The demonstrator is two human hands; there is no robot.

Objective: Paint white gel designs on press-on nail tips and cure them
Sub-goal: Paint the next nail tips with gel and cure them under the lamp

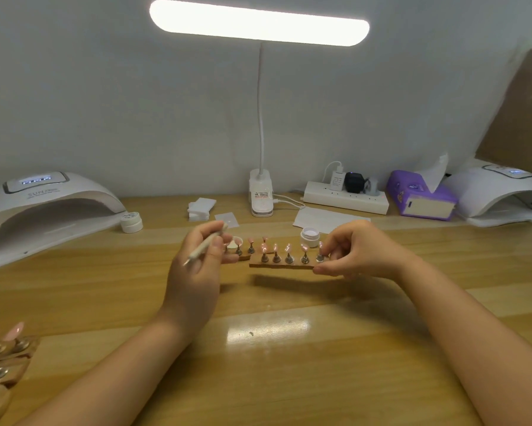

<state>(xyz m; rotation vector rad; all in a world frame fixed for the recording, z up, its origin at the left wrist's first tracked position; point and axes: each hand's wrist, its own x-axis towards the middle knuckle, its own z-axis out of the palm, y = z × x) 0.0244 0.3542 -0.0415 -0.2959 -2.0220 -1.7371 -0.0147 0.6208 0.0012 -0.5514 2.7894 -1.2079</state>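
Note:
My right hand (360, 250) pinches the right end of a wooden holder strip (281, 263) and keeps it lifted above the table. Several pink nail tips (289, 249) stand on metal pegs along this strip. My left hand (201, 256) grips a thin nail brush (206, 244), tip pointing down-left. A second strip with nail tips (244, 249) lies just behind, partly hidden by my left fingers. An open jar of white gel (310, 236) stands behind the strips. A curing lamp (43, 207) sits at far left.
A closed white jar (131, 222) stands beside the left lamp. White wipes (200, 209), a desk light base (261, 196), a power strip (346, 199), a purple tissue pack (420, 195) and a second lamp (501, 192) line the back. More nail holders (3, 355) lie at lower left.

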